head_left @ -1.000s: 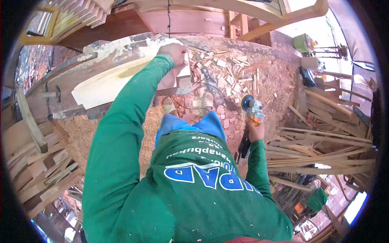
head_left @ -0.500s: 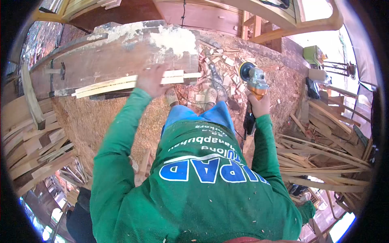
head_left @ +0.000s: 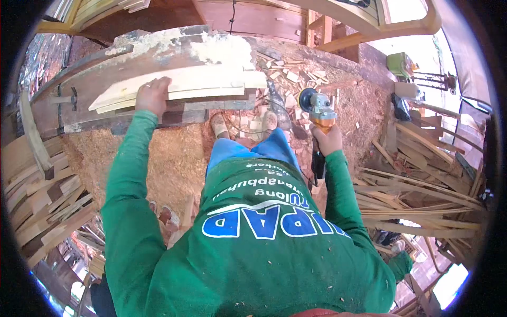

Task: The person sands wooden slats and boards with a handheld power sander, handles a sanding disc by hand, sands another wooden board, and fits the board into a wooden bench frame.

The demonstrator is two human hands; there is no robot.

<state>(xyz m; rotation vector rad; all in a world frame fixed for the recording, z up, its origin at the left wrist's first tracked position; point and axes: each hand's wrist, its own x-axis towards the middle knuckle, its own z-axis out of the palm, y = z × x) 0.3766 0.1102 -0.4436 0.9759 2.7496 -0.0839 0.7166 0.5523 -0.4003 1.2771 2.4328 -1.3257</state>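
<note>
My left hand [head_left: 153,96] grips the near edge of a pale wooden board [head_left: 206,80] toward its left end, fingers over the top. The board's broad face shows, and at least one more piece seems to lie under or against it. Beneath is a dark workbench [head_left: 111,74] with pale dust on it. My right hand [head_left: 328,139] is wrapped round the body of an orange and grey angle grinder [head_left: 323,113]. Its round disc [head_left: 306,99] points away from me, to the right of the bench and apart from the board.
Wood offcuts [head_left: 290,76] and sawdust cover the floor beyond my feet. Long wooden strips [head_left: 417,201] are piled at the right, and more planks [head_left: 47,206] at the left. Wooden furniture [head_left: 364,37] stands at the back. A green container [head_left: 400,64] is at the far right.
My left hand has moved left along the wood and closed on its edge. The board, seen earlier as a narrow strip, now shows its broad face. The angle grinder remains in my right hand.
</note>
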